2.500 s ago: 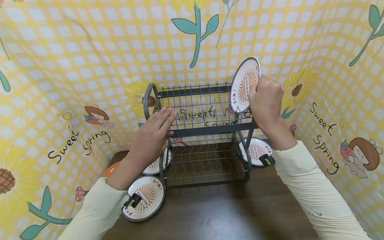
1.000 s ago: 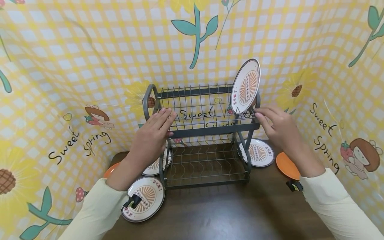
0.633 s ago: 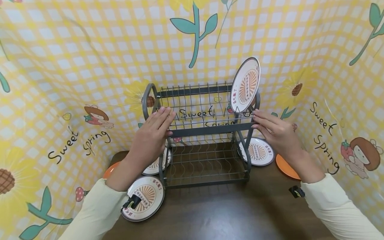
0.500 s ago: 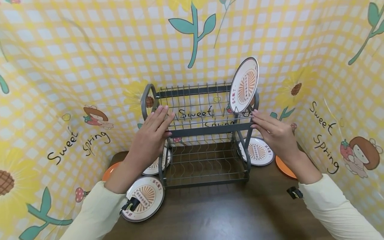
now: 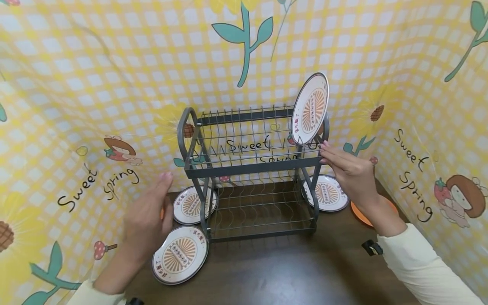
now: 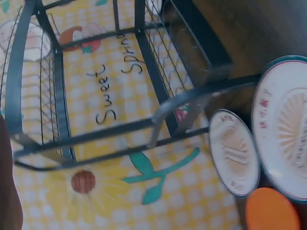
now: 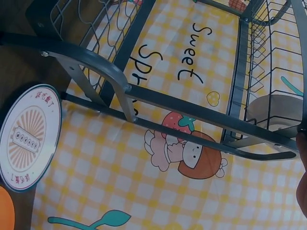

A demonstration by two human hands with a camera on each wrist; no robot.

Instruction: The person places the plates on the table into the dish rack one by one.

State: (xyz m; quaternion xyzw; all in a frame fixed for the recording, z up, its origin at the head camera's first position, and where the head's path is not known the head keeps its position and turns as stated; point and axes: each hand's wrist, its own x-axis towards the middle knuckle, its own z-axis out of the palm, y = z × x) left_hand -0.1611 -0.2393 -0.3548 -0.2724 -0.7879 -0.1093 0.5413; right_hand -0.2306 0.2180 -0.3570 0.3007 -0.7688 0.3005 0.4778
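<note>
A two-tier grey metal dish rack (image 5: 251, 167) stands in the middle of the head view. One white plate with an orange sunburst print (image 5: 311, 111) stands upright in its top tier at the right end. My right hand (image 5: 352, 173) pinches the rack's front right corner between thumb and fingers, just below that plate. Left of the rack, my left hand (image 5: 146, 222) is in the air, blurred, holding nothing, fingers loosely extended. It is nearest to two printed plates lying on the table, a front plate (image 5: 180, 255) and a back plate (image 5: 190, 205).
On the right lie another printed plate (image 5: 327, 193), partly behind the rack's leg, and an orange plate (image 5: 383, 210). An orange plate (image 6: 272, 211) also shows in the left wrist view. Yellow checked cloth (image 5: 152, 76) surrounds the dark wooden table (image 5: 267, 271).
My right hand let go of the upright plate and moved down to the rack's front right corner. My left hand has left the rack's left corner, moving left and down.
</note>
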